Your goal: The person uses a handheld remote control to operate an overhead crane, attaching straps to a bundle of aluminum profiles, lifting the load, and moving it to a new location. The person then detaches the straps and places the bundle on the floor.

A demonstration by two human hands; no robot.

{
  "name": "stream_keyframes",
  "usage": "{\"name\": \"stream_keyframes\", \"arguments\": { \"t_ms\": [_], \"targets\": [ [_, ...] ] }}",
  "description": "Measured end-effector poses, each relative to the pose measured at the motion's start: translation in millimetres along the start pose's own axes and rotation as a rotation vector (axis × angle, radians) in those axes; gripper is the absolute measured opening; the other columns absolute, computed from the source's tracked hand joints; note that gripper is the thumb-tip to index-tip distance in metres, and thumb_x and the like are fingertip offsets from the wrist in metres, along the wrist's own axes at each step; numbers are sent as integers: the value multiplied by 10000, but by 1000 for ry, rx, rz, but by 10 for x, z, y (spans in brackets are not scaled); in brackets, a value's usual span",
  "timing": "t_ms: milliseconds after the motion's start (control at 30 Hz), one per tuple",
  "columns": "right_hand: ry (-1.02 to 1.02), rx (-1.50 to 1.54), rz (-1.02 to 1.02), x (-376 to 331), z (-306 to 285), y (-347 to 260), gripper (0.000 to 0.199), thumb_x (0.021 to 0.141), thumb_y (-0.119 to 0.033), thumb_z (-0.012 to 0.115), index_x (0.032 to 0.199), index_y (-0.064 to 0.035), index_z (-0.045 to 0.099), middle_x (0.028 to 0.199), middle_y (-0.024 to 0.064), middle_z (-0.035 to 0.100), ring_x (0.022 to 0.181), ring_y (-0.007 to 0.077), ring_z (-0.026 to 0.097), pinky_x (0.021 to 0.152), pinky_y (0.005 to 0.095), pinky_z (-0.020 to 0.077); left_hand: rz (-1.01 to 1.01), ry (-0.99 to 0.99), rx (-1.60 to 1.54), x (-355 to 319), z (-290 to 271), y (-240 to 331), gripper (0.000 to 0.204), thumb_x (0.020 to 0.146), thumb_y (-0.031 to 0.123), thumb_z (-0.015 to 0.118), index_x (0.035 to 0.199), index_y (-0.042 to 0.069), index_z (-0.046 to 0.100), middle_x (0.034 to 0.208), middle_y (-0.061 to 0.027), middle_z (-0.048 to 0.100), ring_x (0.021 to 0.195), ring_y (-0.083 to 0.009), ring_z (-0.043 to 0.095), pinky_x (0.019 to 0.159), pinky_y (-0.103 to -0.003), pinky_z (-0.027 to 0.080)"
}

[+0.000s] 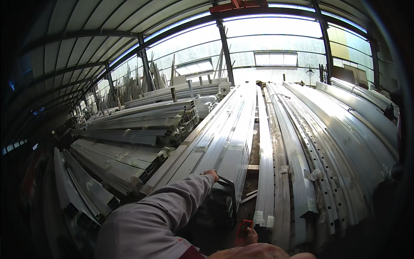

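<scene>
1. Stacked metal profiles (138, 123), left of and beyond my left-hand grip; as viewed from my remote post, many open ends face it.
2. Grey sleeve (159, 211), running up to the grip from below left.
3. Left hand (211, 173): fingers curled closed on the upper edge of a black object (221, 203), which hangs or stands just below and right of the grip; its support is too dark to tell.
4. Long pale bars (228, 138), directly beyond the grip.
5. Red object (244, 226), below right, pinched in my right hand (251, 236).
6. Further bars (304, 190), right of both grips.
7. Progress, as I judge it: handling is under way, both objects taken up, neither released; what remains I cannot tell.
</scene>
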State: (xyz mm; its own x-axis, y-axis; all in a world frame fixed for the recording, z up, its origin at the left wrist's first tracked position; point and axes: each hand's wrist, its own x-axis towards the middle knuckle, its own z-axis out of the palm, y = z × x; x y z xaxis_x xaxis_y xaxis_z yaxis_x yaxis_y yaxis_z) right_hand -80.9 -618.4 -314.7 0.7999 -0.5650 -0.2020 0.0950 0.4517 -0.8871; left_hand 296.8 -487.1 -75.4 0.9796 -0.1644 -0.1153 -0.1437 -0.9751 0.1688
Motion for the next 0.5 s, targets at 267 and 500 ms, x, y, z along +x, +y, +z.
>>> {"name": "stream_keyframes", "arguments": {
  "t_ms": [267, 500],
  "targets": [
    [-29, 276, 58, -112, 74, -102, 266, 988, -222, 571, 1134, -15, 653, 888, 90, 702, 770, 249, 720, 690, 414, 619, -46, 10, -21, 69, 45, -25, 457, 850, 390, 738, 1259, 190, 699, 1275, -105, 693, 1245, -337, 607, 1092, -466, 454],
    [-65, 231, 76, -96, 35, -88, 249, 992, -224, 579, 1120, -27, 661, 889, 79, 692, 753, 214, 705, 672, 387, 612, 30, -2, -58, 216, 167, -153, 380, 812, 375, 762, 1145, 192, 749, 1182, -80, 734, 1192, -313, 638, 1086, -433, 444]
  ]
}}
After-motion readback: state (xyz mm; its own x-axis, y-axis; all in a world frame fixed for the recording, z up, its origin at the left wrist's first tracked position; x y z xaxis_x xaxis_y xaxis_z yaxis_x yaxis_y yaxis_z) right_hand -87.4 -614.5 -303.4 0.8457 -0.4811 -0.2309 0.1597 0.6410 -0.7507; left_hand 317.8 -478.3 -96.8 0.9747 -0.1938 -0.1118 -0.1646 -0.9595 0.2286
